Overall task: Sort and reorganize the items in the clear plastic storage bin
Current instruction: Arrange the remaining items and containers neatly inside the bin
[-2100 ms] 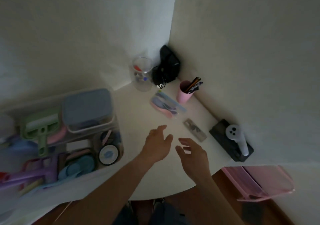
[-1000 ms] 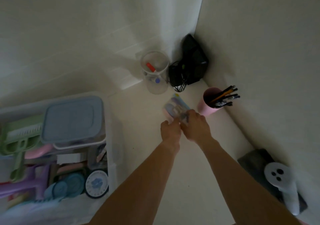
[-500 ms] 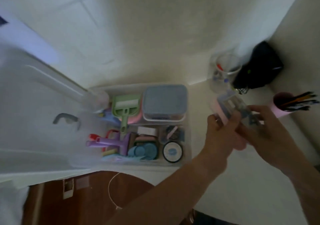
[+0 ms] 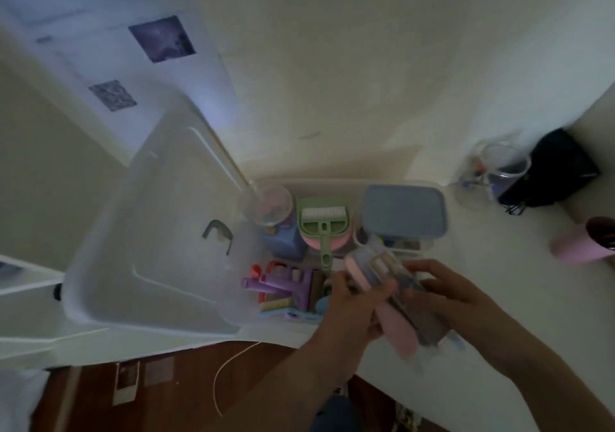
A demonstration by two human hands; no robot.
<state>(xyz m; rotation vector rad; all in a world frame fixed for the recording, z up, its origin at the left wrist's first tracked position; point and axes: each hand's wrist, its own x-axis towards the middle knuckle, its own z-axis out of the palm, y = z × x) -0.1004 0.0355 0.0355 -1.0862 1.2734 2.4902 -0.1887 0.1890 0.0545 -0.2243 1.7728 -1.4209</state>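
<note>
The clear plastic storage bin (image 4: 246, 311) sits on the white table, its open lid (image 4: 149, 248) leaning out to the left. Inside I see a grey-blue lidded box (image 4: 404, 212), a green brush and dustpan (image 4: 322, 220), a blue bottle (image 4: 283, 241) and purple plastic pieces (image 4: 286, 285). My left hand (image 4: 349, 301) and my right hand (image 4: 446, 295) together hold a clear packet of pink and pastel utensils (image 4: 382, 285) just above the bin's right front part. The packet is blurred.
To the right on the table stand a clear glass jar (image 4: 492, 172), a black object in the corner (image 4: 559, 168) and a pink cup of pencils (image 4: 582, 245). The table's front edge (image 4: 283, 340) drops to a brown floor with a white cord (image 4: 229, 371).
Both hands picked the utensil packet up from the table near the pink cup and carried it left over the bin. My view swung left, bringing the bin's lid into sight.
</note>
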